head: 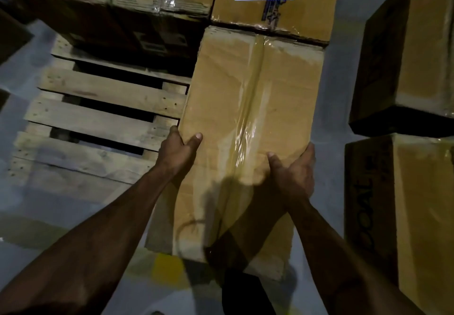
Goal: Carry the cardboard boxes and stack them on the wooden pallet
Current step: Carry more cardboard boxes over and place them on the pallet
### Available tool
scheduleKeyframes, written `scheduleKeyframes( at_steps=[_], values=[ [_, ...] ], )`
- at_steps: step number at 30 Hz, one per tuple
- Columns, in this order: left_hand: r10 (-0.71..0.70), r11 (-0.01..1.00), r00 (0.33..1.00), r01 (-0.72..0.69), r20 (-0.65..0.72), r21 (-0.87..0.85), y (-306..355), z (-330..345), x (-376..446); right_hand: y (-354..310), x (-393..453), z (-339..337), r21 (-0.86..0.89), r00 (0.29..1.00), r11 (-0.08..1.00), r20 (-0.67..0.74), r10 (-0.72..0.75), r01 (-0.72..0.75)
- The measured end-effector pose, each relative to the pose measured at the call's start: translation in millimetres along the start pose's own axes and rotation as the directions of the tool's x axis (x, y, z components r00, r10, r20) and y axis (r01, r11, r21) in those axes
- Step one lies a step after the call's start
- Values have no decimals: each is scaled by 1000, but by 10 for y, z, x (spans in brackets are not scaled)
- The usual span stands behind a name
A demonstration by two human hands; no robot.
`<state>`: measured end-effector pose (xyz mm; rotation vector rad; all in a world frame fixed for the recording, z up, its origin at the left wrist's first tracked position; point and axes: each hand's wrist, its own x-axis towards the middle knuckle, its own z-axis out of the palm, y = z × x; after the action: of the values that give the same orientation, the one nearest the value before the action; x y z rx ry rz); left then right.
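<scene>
Cardboard box (245, 123), taped, is gripped at its side edges by the left hand (180, 146) and right hand (293, 172), beside the pallet (98, 118); slick tape could let it slip.

floor (49, 206): you look down on grey concrete, bare at left and in the strip at right.
yellow marking (168, 266): painted on the floor near your feet, partly blurred.
dark shape (243, 295): at the bottom centre, too dim for you to identify.
</scene>
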<state>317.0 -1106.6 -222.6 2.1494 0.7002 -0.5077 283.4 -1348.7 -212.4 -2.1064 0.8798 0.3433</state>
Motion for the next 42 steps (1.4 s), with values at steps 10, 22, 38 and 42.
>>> scheduleKeyframes(
  at_steps=[10, 22, 38, 42],
  values=[
    [37, 997, 999, -39, -38, -67, -29, -11, 27, 79, 68, -14, 17, 996, 997, -64, -69, 71],
    [52, 999, 998, -51, 25, -10, 6, 18, 91, 104, 104, -16, -123, 995, 989, -30, -92, 88],
    [245, 857, 904, -371, 349, 358, -1126, -333, -1150, 902, -1312, 23, -596, 962, 759, 225, -157, 263],
    [196, 842, 887, -370, 418, 392, -1402, -342, -1294, 1137, -1545, 9, -649, 944, 697, 306, -128, 304]
  ],
)
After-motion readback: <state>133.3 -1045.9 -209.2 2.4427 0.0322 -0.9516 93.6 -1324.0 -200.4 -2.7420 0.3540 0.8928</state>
